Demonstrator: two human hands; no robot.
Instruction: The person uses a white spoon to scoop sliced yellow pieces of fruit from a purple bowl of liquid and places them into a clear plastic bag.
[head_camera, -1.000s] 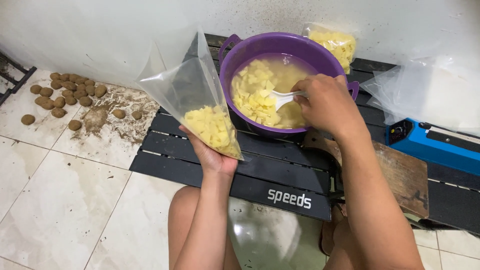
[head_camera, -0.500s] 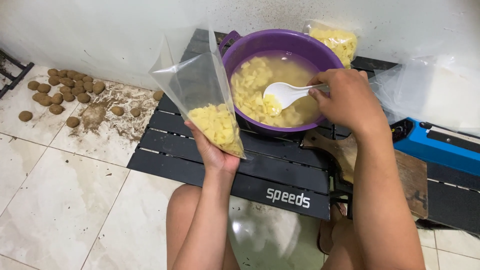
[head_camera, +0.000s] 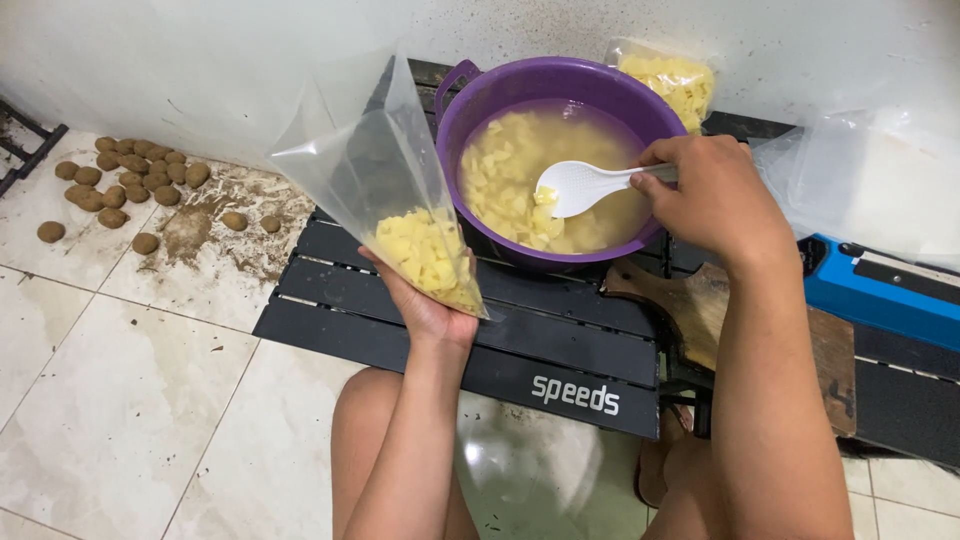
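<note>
My left hand (head_camera: 425, 305) grips the bottom of a clear plastic bag (head_camera: 375, 170) that is partly filled with pale yellow potato cubes (head_camera: 425, 258). The bag stands open just left of a purple tub (head_camera: 480, 105) holding more cubes in cloudy water (head_camera: 510, 165). My right hand (head_camera: 715, 200) holds the handle of a white slotted scoop (head_camera: 580, 185) above the water, with a few cubes clinging at its edge.
The tub rests on a low black slatted table (head_camera: 500, 345). A filled bag of cubes (head_camera: 675, 80) leans at the wall behind it. Whole brown potatoes (head_camera: 125, 180) lie on the dirty tile floor at left. A wooden board (head_camera: 700, 305), blue device (head_camera: 880, 290) and empty clear bags (head_camera: 870, 175) sit right.
My right hand has lifted the scoop out of the tub's water and turned it toward the bag. The bag in my left hand stayed close beside the tub.
</note>
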